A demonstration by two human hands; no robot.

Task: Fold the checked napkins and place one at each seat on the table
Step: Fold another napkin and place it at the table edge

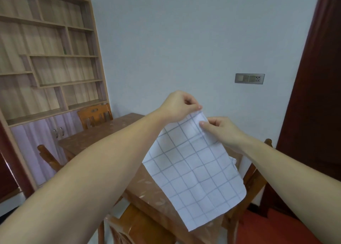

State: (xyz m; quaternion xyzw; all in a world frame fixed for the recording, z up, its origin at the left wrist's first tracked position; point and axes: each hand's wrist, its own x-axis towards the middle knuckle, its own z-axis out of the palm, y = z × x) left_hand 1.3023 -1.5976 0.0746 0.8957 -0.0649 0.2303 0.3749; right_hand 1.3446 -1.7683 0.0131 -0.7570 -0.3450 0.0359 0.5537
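A white napkin with grey checks (pixel 193 171) hangs in the air above the brown table (pixel 103 134). My left hand (pixel 180 106) pinches its top corner between thumb and fingers. Just to the right and a little lower, my right hand (pixel 220 130) pinches the same top edge. The cloth drapes down and covers the table's right part. A sliver of another white cloth (pixel 234 160) shows behind the napkin's right edge.
Wooden chairs stand round the table: one at the far end (pixel 95 114), one on the left (pixel 49 158), one at the near end (pixel 129 227), one on the right (pixel 256 179). A shelf unit (pixel 48 59) fills the left wall. A dark red door (pixel 317 96) is at right.
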